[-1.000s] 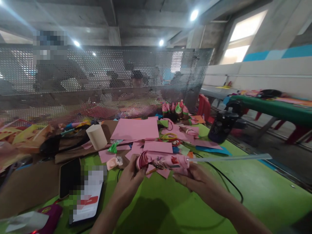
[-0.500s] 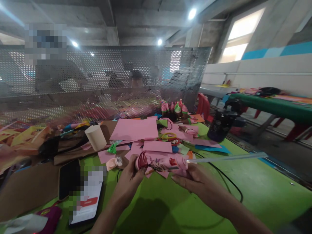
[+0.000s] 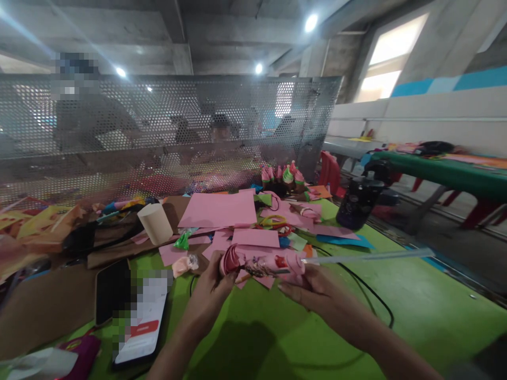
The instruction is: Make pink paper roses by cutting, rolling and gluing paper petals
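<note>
- Both grips closed: my left hand [image 3: 212,293] pinches the rolled pink paper flower [image 3: 231,259]; my right hand [image 3: 317,290] wraps the pink glue gun [image 3: 277,264], nozzle at the flower.
- Since a second ago: hands and flower barely shifted; I judge gluing ongoing.
- Pink sheets [image 3: 222,209] lie at 12 o'clock; phone [image 3: 114,290] at 9.

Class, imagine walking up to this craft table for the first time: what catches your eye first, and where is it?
At centre front, the left hand pinches a rolled pink paper flower against the nozzle of a pink glue gun held by the right hand, its clear glue stick jutting right. Behind lie pink paper sheets on the green table, before a perforated metal screen.
</note>
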Tool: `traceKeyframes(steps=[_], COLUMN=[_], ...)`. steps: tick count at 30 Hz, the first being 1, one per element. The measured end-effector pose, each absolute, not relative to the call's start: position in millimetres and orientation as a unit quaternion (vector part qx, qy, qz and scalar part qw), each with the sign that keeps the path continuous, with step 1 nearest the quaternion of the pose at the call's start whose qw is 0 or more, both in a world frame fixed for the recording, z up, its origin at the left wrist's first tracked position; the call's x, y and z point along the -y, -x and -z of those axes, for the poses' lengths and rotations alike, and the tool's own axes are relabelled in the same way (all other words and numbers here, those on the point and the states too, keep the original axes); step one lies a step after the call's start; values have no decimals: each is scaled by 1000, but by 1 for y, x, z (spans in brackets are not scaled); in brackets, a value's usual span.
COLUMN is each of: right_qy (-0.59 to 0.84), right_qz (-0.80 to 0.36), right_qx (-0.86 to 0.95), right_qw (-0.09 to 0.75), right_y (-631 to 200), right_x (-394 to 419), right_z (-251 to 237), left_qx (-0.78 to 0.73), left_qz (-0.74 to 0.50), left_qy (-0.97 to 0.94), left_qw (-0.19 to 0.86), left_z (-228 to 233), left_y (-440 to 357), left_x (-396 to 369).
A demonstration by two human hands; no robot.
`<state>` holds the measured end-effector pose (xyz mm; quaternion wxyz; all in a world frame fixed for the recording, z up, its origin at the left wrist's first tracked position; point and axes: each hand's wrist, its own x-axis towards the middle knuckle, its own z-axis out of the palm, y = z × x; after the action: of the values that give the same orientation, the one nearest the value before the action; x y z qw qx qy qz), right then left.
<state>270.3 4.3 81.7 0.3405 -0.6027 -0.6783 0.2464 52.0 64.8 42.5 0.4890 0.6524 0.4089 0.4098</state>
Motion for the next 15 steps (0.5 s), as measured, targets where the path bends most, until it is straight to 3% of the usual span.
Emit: traceKeyframes(steps=[15], right_qy=[610], right_qz=[-255], right_qx=[669], right_qw=[341], right_y=[-272], right_x=[-2], right_z=[-82], left_qx=[-438], left_qz=[-441], left_qy=[-612], left_qw=[489], left_z=[-25], left_y=[-58], left_x=[-72])
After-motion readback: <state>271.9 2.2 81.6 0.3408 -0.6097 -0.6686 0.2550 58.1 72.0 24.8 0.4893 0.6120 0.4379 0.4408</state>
